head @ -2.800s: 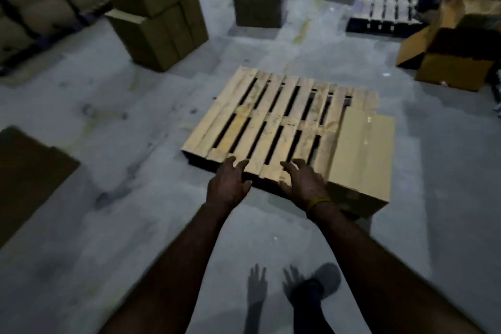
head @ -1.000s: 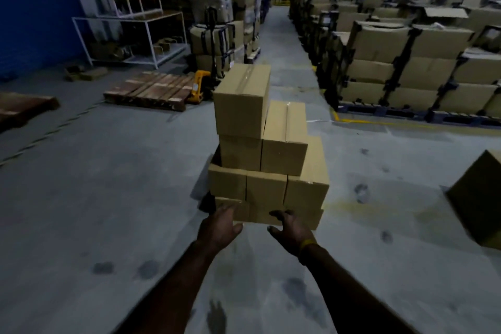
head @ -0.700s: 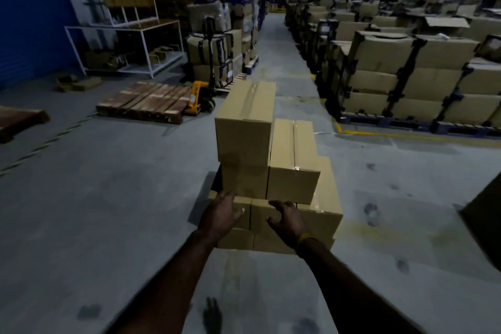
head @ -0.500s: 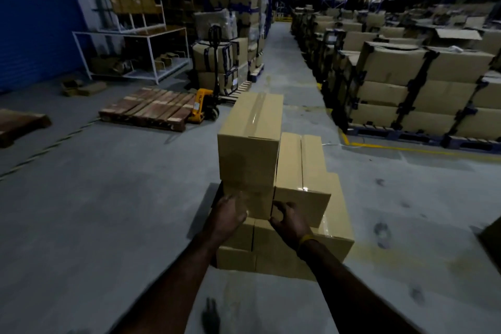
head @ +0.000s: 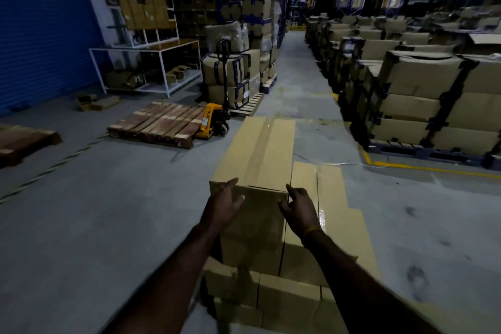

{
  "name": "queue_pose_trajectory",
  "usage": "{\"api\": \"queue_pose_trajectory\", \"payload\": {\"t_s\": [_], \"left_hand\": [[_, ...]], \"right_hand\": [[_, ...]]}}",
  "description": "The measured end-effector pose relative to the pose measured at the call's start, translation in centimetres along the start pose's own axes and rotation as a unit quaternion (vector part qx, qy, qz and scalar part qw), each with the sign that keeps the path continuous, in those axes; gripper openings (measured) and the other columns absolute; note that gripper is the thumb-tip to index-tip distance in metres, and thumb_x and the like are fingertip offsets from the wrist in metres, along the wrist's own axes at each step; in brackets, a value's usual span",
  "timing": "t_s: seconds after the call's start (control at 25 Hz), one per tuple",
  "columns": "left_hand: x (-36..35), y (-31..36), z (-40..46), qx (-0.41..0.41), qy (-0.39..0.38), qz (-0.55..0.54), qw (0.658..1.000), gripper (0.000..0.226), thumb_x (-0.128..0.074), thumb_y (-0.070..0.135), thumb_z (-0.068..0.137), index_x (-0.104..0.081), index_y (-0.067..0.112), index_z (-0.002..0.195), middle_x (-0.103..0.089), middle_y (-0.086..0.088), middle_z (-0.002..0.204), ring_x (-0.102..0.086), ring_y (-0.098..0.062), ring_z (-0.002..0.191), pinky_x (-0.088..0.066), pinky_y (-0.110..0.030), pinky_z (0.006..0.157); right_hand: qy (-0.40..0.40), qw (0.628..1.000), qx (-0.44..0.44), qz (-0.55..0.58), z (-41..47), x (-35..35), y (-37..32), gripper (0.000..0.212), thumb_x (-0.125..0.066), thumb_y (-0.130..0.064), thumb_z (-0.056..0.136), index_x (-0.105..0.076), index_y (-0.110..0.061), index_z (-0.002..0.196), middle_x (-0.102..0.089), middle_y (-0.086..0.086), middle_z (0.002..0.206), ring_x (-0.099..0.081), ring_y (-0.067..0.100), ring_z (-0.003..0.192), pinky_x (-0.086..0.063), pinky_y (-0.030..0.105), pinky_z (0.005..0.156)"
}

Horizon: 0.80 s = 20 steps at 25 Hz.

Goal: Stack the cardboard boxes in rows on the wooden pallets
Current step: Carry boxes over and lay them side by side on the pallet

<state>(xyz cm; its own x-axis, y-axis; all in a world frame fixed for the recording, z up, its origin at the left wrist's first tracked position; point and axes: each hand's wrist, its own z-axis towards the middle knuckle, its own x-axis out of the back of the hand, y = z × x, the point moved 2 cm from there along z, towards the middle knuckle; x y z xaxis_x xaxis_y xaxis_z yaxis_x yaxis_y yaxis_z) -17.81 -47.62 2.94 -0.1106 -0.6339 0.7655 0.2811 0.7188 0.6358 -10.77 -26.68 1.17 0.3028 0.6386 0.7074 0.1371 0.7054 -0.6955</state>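
Dark wooden pallet (head: 160,125) and yellow pallet jack (head: 210,123) seen on floor at left. Top box (head: 257,160) sits highest on the carton stack (head: 271,293) at centre. Left hand (head: 223,205) laid on its near-left corner, fingers extended. Right hand (head: 299,210) at near-right edge, fingers loosely curled; actual hold cannot be told.

A yellow pallet jack (head: 210,123) stands on the grey floor (head: 81,211). Behind it is a white metal table (head: 146,68), beside a blue shutter (head: 43,27).
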Motion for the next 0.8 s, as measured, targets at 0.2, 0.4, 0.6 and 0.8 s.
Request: {"api": "queue_pose_trajectory", "payload": {"t_s": [0.2,0.4,0.6,0.8], "left_hand": [[0.0,-0.2,6.8,-0.006,-0.002,0.002,1.000,0.061,-0.063,0.032,0.093,-0.041,0.021,0.149,-0.053,-0.012,0.138,-0.055,-0.027,0.121,-0.049,-0.046,0.099],[-0.4,-1.5,12.2,-0.013,-0.006,0.077,0.997,0.060,-0.062,0.039,0.092,-0.042,0.024,0.147,-0.048,-0.008,0.139,-0.053,-0.027,0.122,-0.049,-0.044,0.098],[-0.9,-3.2,18.7,-0.010,-0.023,0.089,0.996,0.059,-0.062,0.044,0.091,-0.044,0.028,0.145,-0.038,-0.004,0.145,-0.049,-0.025,0.126,-0.047,-0.040,0.099],[-2.2,-4.6,24.5,-0.016,-0.062,0.108,0.992,0.061,-0.057,0.053,0.090,-0.041,0.032,0.146,-0.028,-0.005,0.153,-0.050,-0.031,0.123,-0.049,-0.039,0.095]], "right_hand": [[0.003,1.000,0.010,-0.001,5.6,-0.2,0.3,0.057,-0.056,-0.029,0.099,-0.037,-0.011,0.150,-0.043,0.010,0.143,-0.060,0.018,0.104,-0.050,0.033,0.098],[0.016,0.999,-0.017,-0.031,10.8,-1.2,1.0,0.058,-0.058,-0.032,0.097,-0.040,-0.016,0.149,-0.037,0.008,0.149,-0.053,0.024,0.122,-0.047,0.035,0.101],[0.010,0.994,-0.077,-0.078,16.3,-2.9,1.6,0.059,-0.063,-0.040,0.092,-0.045,-0.027,0.146,-0.022,0.006,0.158,-0.040,0.029,0.135,-0.043,0.042,0.107],[-0.008,0.989,-0.118,-0.088,21.8,-4.2,2.0,0.057,-0.064,-0.042,0.092,-0.048,-0.027,0.143,-0.012,0.012,0.160,-0.037,0.036,0.138,-0.038,0.041,0.111]]}}
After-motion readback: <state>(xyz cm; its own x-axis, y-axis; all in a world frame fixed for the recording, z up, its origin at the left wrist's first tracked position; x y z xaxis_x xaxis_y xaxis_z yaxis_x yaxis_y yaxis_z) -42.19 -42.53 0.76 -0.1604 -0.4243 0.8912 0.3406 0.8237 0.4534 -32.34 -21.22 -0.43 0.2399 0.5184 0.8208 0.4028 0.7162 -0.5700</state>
